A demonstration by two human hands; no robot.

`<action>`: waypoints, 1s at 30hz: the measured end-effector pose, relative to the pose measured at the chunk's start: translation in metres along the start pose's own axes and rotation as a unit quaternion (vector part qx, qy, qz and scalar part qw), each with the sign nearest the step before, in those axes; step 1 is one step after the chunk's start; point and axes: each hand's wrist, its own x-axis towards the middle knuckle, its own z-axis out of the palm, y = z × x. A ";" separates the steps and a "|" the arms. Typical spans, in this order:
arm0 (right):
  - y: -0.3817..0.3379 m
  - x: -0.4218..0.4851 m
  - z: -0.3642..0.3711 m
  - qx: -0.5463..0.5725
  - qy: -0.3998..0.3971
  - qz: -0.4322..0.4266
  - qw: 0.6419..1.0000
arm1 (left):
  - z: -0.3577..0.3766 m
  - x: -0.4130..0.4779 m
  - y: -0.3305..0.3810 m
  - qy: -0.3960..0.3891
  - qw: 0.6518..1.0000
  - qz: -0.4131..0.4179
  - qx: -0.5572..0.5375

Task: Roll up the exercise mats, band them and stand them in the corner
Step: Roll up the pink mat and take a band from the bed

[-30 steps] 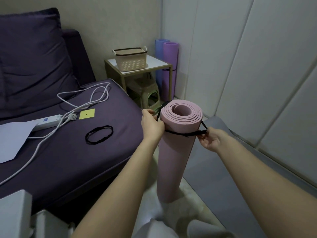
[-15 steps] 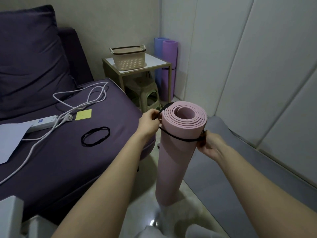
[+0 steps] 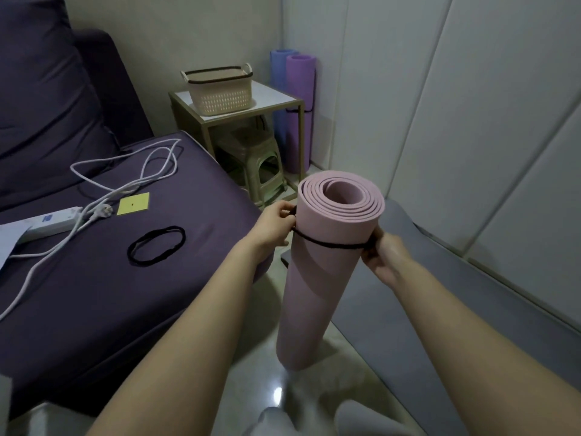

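- On the floor [image 3: 261, 376], just beside the sofa [image 3: 94, 303], we see a pink mat [image 3: 317, 294] rolled up and standing on end. It leans a little, with its spiral end facing up.
- A black band [image 3: 330, 246] runs round the pink mat a short way below its top edge.
- The left hand [image 3: 276, 226] pinches the band at the roll's left side, its fingers curled and touching the foam.
- The right hand [image 3: 382, 254] grips the band at the roll's right side, with thumb and fingers curled against the mat.
- A second band [image 3: 156, 245] lies loose in a ring on the sofa seat, well apart from both hands.
- Farther left on the seat we find a white power strip [image 3: 47, 221] and its looped cord [image 3: 132, 184]. A yellow note [image 3: 133, 203] lies just beside the plug, and a sheet of paper [image 3: 8, 247] sits at the frame's edge.
- A grey mat [image 3: 446, 265] lies flat on the floor to the right of the pink mat, along the wall [image 3: 471, 121].
- In the corner a blue mat [image 3: 279, 89] and a purple mat [image 3: 300, 136] stand upright side by side. We can make out a dark strap round the purple one's middle.
- In front of those two stands a small desk [image 3: 273, 96] with a cream basket [image 3: 220, 100] on top and a green stool [image 3: 261, 165] underneath.
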 end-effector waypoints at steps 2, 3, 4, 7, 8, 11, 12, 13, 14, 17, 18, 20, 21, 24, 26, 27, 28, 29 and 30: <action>0.003 0.003 -0.003 -0.016 -0.001 0.022 1.000 | 0.002 0.003 -0.012 -0.006 0.999 -0.001 0.048; 0.007 0.005 -0.004 -0.026 -0.007 0.036 0.999 | 0.003 0.003 -0.019 0.013 0.997 0.017 0.075; 0.012 0.005 -0.004 -0.034 -0.014 0.045 0.998 | 0.004 0.002 -0.023 0.036 0.994 0.035 0.102; 0.030 0.011 0.000 -0.067 -0.016 0.053 0.996 | 0.008 -0.001 -0.042 0.061 0.984 0.070 0.152; 0.036 0.013 0.002 -0.081 -0.011 0.053 0.995 | 0.009 -0.003 -0.049 0.062 0.982 0.076 0.164; 0.050 0.018 0.010 -0.111 -0.017 0.062 0.992 | 0.008 -0.006 -0.073 0.087 0.982 0.063 0.158; 0.054 0.020 0.013 -0.127 -0.016 0.063 0.990 | 0.007 -0.004 -0.080 0.090 0.981 0.056 0.162; 0.058 0.022 0.015 -0.143 -0.011 0.061 0.988 | 0.006 -0.002 -0.086 0.085 0.979 0.048 0.177; 0.062 0.026 0.017 -0.158 -0.007 0.058 0.986 | 0.004 0.001 -0.090 0.079 0.977 0.038 0.196; 0.072 0.039 0.019 -0.186 0.010 0.048 0.981 | 0.003 0.005 -0.099 0.069 0.974 0.017 0.215; 0.076 0.044 0.018 -0.188 0.014 0.053 0.981 | 0.003 0.006 -0.101 0.063 0.974 0.013 0.218; 0.083 0.051 0.015 -0.183 0.021 0.066 0.981 | 0.006 0.007 -0.108 0.051 0.973 0.002 0.226; 0.085 0.053 0.013 -0.181 0.019 0.071 0.981 | 0.008 0.007 -0.112 0.051 0.972 -0.001 0.227; 0.089 0.053 0.009 -0.192 0.012 0.084 0.978 | 0.012 0.010 -0.128 0.040 0.969 -0.019 0.242; 0.093 0.052 0.006 -0.201 0.003 0.095 0.975 | 0.013 0.014 -0.143 0.026 0.966 -0.030 0.255; 0.095 0.054 0.005 -0.204 0.001 0.102 0.974 | 0.013 0.018 -0.150 0.021 0.965 -0.037 0.260; 0.098 0.056 0.004 -0.202 0.001 0.110 0.973 | 0.013 0.023 -0.159 0.014 0.963 -0.045 0.267; 0.100 0.058 0.004 -0.199 0.003 0.116 0.973 | 0.013 0.026 -0.162 0.006 0.959 -0.054 0.277; 0.104 0.062 0.004 -0.195 0.004 0.123 0.973 | 0.013 0.025 -0.162 0.001 0.957 -0.065 0.284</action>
